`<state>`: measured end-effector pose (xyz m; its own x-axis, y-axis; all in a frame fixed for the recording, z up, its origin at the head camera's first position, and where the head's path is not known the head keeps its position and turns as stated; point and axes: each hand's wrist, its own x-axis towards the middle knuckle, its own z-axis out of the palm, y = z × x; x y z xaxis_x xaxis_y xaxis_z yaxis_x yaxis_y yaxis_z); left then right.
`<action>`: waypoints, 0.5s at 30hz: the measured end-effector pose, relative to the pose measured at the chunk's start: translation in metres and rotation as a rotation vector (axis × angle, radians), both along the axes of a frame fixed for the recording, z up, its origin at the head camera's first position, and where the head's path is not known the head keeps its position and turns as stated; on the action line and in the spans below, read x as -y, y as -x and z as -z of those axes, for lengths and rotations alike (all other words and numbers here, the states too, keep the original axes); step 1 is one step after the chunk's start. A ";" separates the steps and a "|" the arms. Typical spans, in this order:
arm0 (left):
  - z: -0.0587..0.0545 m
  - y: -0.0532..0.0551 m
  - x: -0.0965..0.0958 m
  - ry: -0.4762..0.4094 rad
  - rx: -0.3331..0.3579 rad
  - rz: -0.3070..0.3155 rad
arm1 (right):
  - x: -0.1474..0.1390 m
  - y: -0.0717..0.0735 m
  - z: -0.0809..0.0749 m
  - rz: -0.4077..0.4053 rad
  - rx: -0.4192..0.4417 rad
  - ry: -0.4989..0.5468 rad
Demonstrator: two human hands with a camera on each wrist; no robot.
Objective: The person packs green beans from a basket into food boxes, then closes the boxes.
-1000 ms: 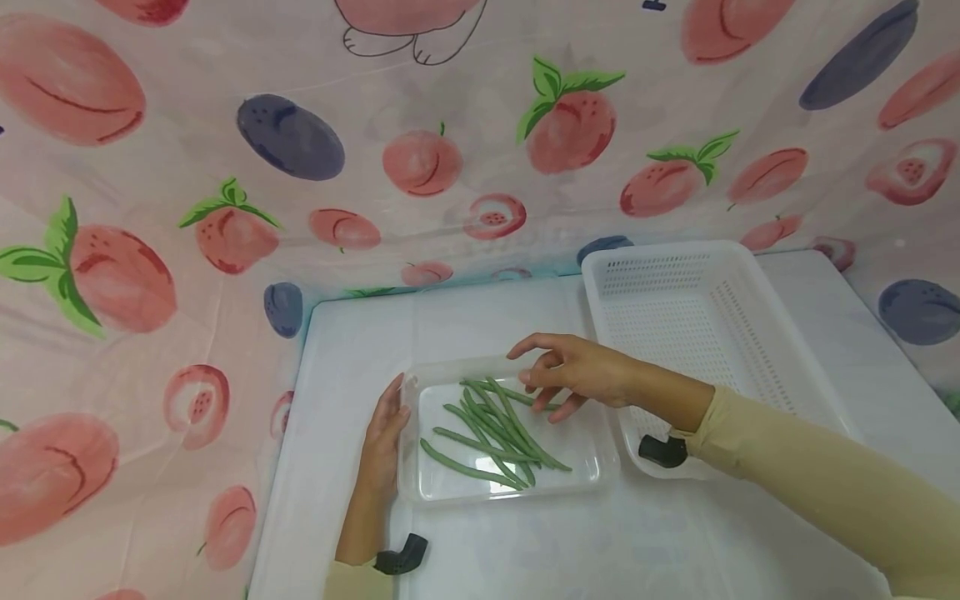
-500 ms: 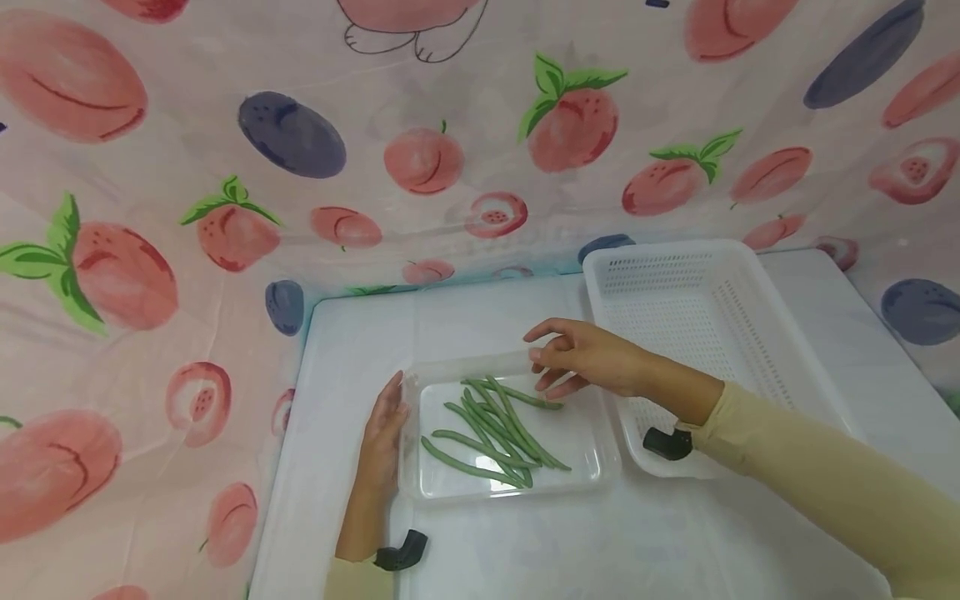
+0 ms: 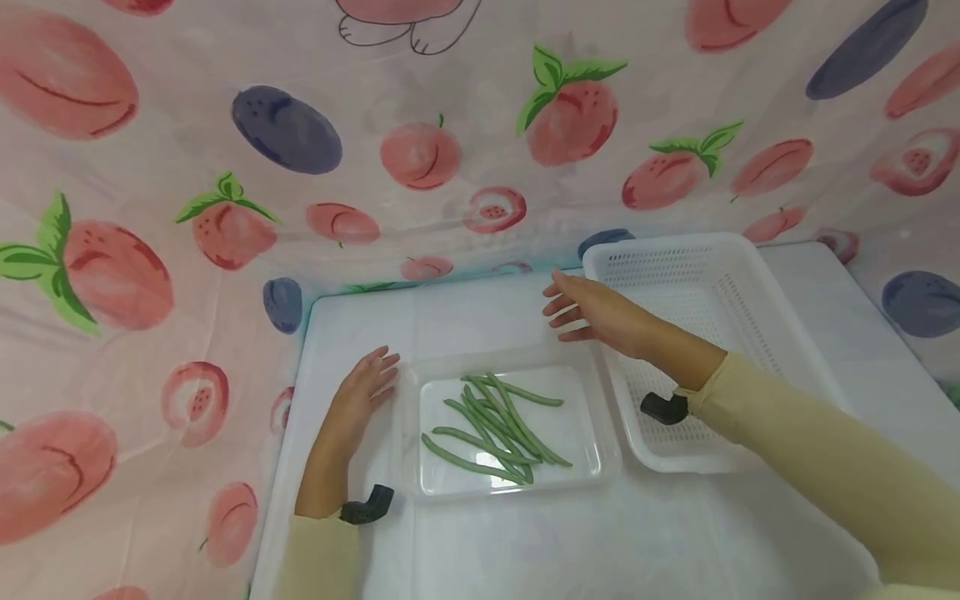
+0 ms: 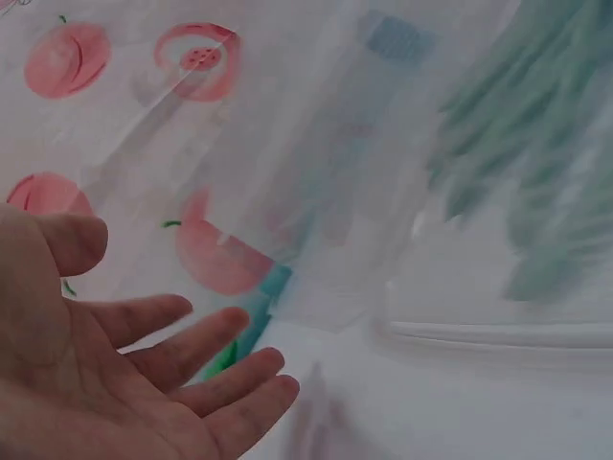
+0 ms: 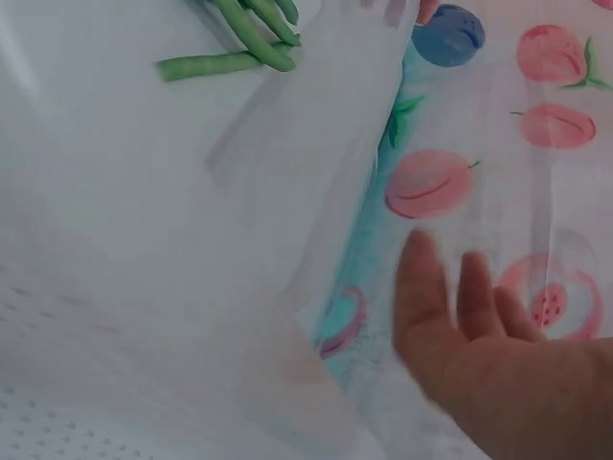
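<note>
Several green beans (image 3: 495,429) lie in a loose pile inside a clear plastic tray (image 3: 510,493) on the white table. Just off the tray's left side is my left hand (image 3: 358,396), fingers spread and nothing in them; the left wrist view shows its palm and fingers (image 4: 215,355) extended beside the tray wall. My right hand (image 3: 600,312) is raised beyond the tray's back right corner, close to the white basket. Its fingers are extended and hold nothing. Bean ends (image 5: 239,43) show at the top of the right wrist view, well away from that hand.
A white perforated plastic basket (image 3: 798,358) stands right of the tray, its near left side close to the tray's edge. The right forearm passes over it. Behind the table (image 3: 465,308) hangs a peach-print cloth (image 3: 442,75), which also covers the left side.
My left hand has let go of the tray's left side and moved left. My right hand has risen from above the beans toward the back, its fingers straightening. The beans stay put.
</note>
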<state>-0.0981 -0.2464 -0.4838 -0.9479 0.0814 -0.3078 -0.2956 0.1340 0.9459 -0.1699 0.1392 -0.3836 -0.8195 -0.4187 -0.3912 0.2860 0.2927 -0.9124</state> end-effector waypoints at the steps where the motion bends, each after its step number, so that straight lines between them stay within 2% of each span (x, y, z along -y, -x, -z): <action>1: -0.004 0.006 0.001 0.012 0.005 0.009 | 0.001 0.003 -0.001 0.004 0.009 -0.006; 6: -0.019 0.035 0.002 0.059 0.069 0.038 | 0.005 0.016 -0.001 0.007 0.043 -0.071; 15: -0.034 0.077 -0.005 0.078 0.163 0.116 | 0.009 0.045 0.005 -0.006 0.076 -0.188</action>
<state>-0.1749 -0.2412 -0.4496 -0.8709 0.1568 -0.4658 -0.4221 0.2470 0.8723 -0.2151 0.1301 -0.3883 -0.7820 -0.3377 -0.5239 0.3499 0.4577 -0.8174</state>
